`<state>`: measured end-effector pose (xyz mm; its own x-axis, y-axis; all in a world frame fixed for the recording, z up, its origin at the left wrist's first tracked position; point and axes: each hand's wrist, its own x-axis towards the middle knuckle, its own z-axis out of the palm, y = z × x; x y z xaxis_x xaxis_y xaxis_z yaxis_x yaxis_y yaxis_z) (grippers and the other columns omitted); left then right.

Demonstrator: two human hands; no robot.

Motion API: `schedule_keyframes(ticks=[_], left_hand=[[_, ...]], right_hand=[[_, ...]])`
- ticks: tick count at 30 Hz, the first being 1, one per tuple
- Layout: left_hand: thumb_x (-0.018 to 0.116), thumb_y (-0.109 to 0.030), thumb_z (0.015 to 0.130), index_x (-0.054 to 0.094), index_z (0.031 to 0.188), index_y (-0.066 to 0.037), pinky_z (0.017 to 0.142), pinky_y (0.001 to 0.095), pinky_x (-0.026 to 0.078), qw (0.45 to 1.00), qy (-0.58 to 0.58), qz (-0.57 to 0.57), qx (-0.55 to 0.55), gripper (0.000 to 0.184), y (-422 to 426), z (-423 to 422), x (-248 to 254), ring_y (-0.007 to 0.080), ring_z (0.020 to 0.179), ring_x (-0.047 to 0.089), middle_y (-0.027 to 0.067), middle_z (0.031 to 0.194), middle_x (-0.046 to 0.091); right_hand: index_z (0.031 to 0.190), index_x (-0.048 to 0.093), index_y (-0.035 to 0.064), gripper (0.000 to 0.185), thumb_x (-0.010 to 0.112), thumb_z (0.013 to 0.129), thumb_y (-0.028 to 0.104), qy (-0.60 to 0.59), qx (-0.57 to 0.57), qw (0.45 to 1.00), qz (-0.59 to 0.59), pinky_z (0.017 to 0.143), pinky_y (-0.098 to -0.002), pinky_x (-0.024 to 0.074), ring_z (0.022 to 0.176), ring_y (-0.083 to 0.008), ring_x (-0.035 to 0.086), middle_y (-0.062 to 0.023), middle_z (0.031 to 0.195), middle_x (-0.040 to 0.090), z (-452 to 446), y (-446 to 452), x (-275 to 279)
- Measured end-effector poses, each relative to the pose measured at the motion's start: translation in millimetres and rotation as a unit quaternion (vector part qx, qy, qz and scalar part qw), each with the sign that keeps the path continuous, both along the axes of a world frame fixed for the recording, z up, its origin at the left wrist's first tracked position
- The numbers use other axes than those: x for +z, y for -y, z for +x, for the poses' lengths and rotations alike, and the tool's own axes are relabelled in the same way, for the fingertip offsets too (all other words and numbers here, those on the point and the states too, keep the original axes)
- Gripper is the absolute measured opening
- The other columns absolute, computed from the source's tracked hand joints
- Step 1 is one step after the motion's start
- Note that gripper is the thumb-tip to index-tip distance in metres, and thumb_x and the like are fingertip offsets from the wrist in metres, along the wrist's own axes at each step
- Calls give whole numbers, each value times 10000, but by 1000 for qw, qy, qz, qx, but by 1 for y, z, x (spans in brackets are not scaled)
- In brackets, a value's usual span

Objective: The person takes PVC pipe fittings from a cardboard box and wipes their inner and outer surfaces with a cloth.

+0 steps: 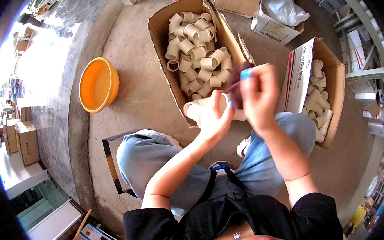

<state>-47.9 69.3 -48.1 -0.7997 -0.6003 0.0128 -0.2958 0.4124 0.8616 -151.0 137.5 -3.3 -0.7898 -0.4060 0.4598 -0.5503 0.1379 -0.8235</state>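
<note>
My left hand (pixel 216 120) is closed around a cream-white plastic pipe fitting (pixel 193 111), with one round opening facing my right hand. Close beside it, my right hand (pixel 261 99) is blurred by motion and pinches a dark maroon cloth (pixel 238 84). Blue wraps or coverings show at some fingertips. Both hands are above my knees, at the near edge of an open cardboard box (pixel 158 38) heaped with similar elbow-shaped pipe fittings (pixel 198 53). My hand partly hides the held fitting, so its full shape is unclear.
To the left, an orange plastic basin (pixel 114 87) stands on the concrete floor. A second cardboard box (pixel 337 93) with more fittings is at my right. Behind it, a box with a white plastic bag (pixel 284 8) sits near metal shelving (pixel 371 73). A low kerb (pixel 79 127) runs along the left.
</note>
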Motion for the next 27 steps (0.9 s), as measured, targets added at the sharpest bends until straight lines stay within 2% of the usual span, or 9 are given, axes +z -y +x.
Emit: schedule_keyframes(ticks=[2,4,12,14,18,19,23,24,27], left_hand=[[442,-272,848,474,1099,-19,756,367,451,963,12,266,38,358,10,-8,-12,262,850,580,155,894,591],[398,-272,870,479,1133,-29,753,334,459,965,-68,247,60,367,16,-11,-21,213,868,570,118,924,588],[253,-304,925,491,1146,-12,861,343,464,802,-176,551,150,438,27,-16,0,239,1003,560,143,1098,559],[259,-367,921,485,1156,-30,900,356,443,668,-222,685,190,469,26,-18,10,266,1042,543,154,1143,536],[229,-438,928,462,1209,-94,914,363,429,836,-165,520,63,502,37,-6,-25,261,1060,534,151,1171,523],[234,-393,929,483,1167,-68,907,359,433,821,-148,545,86,474,39,-6,-27,262,1041,544,147,1135,544],[295,-258,893,530,1062,-13,796,322,455,978,-90,165,85,378,35,-11,-44,210,878,568,119,978,596],[324,-211,876,538,1048,-11,773,308,450,963,-97,238,85,340,31,-11,-12,206,847,576,127,933,608],[407,-333,847,454,1174,-95,691,433,439,991,-27,121,47,407,28,-8,-14,368,772,580,190,814,610]], right_hand=[[851,535,50,155,616,728,98,-79,102,991,47,709,-374,435,775,-282,530,-101,829,517,9,12,-9],[1006,547,65,322,647,730,197,-144,156,965,156,864,-411,388,1005,-329,475,-158,1089,479,12,16,-10],[1110,573,180,404,645,712,182,-239,212,938,132,908,-432,377,1064,-347,440,-158,1199,424,5,13,-23],[1075,603,211,404,661,676,184,-273,200,928,156,903,-434,377,1088,-345,402,-114,1195,429,14,8,-18],[1032,602,201,373,666,667,163,-258,165,943,132,895,-456,377,1069,-358,394,-117,1169,429,24,12,-25],[1030,598,194,358,660,679,163,-248,163,946,130,901,-464,372,1075,-369,393,-127,1176,422,26,11,-23],[1135,509,117,373,578,768,118,-188,135,969,88,926,-495,343,1091,-414,408,-203,1157,413,30,11,-33],[1154,492,95,384,564,777,104,-158,126,975,87,921,-491,346,1079,-413,417,-213,1148,414,30,11,-34],[1138,500,54,317,506,821,72,-92,118,984,102,837,-421,407,953,-378,492,-221,1075,456,23,12,-24]])
